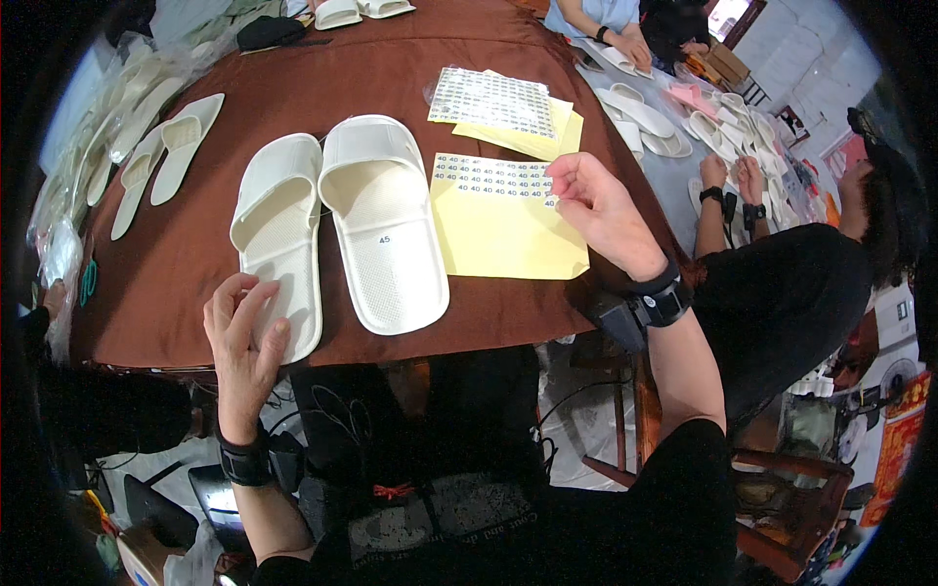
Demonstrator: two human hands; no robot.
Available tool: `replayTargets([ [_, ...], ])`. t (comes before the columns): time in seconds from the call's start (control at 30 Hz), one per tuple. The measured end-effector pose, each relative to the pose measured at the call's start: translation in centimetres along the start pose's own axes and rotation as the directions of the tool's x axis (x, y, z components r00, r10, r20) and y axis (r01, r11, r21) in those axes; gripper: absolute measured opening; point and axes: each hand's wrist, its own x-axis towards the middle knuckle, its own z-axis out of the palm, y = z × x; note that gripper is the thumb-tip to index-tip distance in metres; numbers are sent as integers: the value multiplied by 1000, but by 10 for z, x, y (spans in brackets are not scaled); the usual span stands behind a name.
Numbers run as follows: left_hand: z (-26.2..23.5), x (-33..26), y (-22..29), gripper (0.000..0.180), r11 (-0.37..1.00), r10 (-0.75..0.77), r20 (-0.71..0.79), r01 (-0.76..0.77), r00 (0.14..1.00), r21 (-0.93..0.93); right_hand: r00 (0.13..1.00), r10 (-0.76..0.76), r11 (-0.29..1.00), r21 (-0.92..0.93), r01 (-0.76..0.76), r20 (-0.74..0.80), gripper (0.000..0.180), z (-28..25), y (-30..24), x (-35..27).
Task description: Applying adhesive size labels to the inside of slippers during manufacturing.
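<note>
Two white slippers lie side by side on the brown table (176, 264). My left hand (244, 337) rests flat on the heel of the left slipper (278, 230), fingers spread. The right slipper (386, 220) carries a small round sticker on its insole. My right hand (596, 205) pinches at the right end of the sticker rows on a yellow sheet (503, 230) lying right of the slippers. Whether a sticker is between the fingertips I cannot tell.
More sticker sheets (498, 103) lie beyond the yellow sheet. Flat white insoles (166, 151) and bagged slippers crowd the table's left edge. A person in black (782, 283) sits at my right at a grey table with more slippers (645, 117); another person works at the far end.
</note>
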Motion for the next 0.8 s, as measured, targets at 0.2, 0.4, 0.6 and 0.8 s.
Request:
replayTargets([
  [0.2,-1,0,0,41,999,42,-19,-41,999,20,991,-83,996,52,77,106,32,-1,-18,5],
  [0.4,-1,2,1,36,996,90,-56,-88,994,33,999,-32,994,-105,36,36,30,12,-23,20],
  [0.6,0,0,-1,35,994,103,-87,-100,991,43,951,-160,964,247,94,265,32,51,-77,31],
  [0.8,0,1,-2,36,991,128,-114,-124,985,43,826,-303,949,232,214,476,32,133,-119,59],
])
